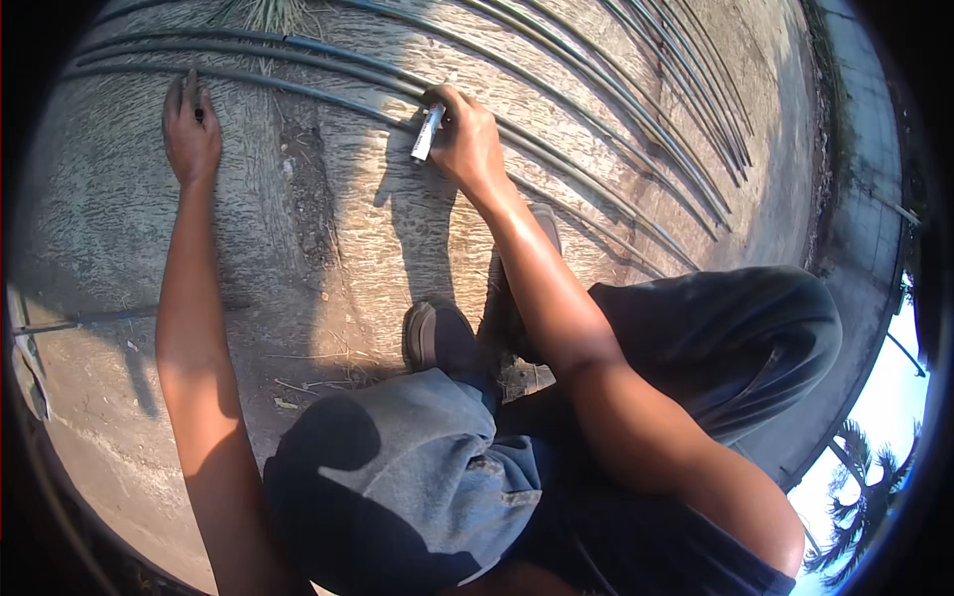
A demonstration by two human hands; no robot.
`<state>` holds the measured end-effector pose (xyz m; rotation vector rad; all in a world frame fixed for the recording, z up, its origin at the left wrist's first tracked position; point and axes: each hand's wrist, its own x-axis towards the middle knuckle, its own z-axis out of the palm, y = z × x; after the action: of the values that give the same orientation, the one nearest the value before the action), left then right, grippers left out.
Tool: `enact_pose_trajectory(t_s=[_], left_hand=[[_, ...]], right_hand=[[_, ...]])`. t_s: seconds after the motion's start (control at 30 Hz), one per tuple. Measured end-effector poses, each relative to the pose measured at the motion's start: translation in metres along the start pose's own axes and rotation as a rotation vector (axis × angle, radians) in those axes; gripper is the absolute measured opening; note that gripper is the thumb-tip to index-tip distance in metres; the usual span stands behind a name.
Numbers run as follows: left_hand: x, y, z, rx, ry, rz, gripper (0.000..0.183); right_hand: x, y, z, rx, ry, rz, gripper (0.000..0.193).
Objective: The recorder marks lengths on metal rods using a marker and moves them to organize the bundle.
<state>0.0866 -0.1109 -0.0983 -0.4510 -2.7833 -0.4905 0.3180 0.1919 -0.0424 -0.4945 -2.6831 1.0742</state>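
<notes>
My right hand [467,134] is closed around a white marker pen [427,134] with a dark end pointing down. Its fingers rest at a long grey rod [343,99] lying on the ground. Farther left, my left hand [192,139] reaches out to the same rod, fingertips touching it near its left end. Between those fingers shows a small black thing [199,114], too small to name for certain. A second rod [328,62] runs alongside, just beyond the first.
Several more long thin rods [596,79] lie spread across the rough concrete ground [378,248] to the far right. Dry grass or fibres [268,14] lie at the far edge. My dark shoe [437,338] and bent knees are close below my hands. A bar [89,318] lies at the left.
</notes>
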Motion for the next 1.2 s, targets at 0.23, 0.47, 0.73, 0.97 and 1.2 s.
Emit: enact_pose_trajectory(t_s=[0.23, 0.47, 0.73, 0.97, 1.2], left_hand=[[0.002, 0.003, 0.011, 0.037, 0.0, 0.227, 0.04], [0.003, 0.005, 0.003, -0.042, 0.069, 0.281, 0.041], [-0.002, 0.015, -0.007, -0.02, 0.088, 0.217, 0.044], [-0.002, 0.026, -0.007, -0.019, 0.063, 0.178, 0.047], [-0.003, 0.013, -0.009, -0.026, 0.089, 0.183, 0.048]], right_hand=[[-0.006, 0.015, -0.013, -0.13, 0.195, -0.074, 0.047], [0.004, 0.022, -0.004, -0.143, 0.164, -0.194, 0.038], [0.018, 0.004, 0.014, -0.215, 0.17, -0.254, 0.034], [0.111, -0.066, 0.089, -0.124, 0.072, -0.349, 0.031], [0.097, -0.102, 0.065, 0.122, -0.022, -0.386, 0.035]])
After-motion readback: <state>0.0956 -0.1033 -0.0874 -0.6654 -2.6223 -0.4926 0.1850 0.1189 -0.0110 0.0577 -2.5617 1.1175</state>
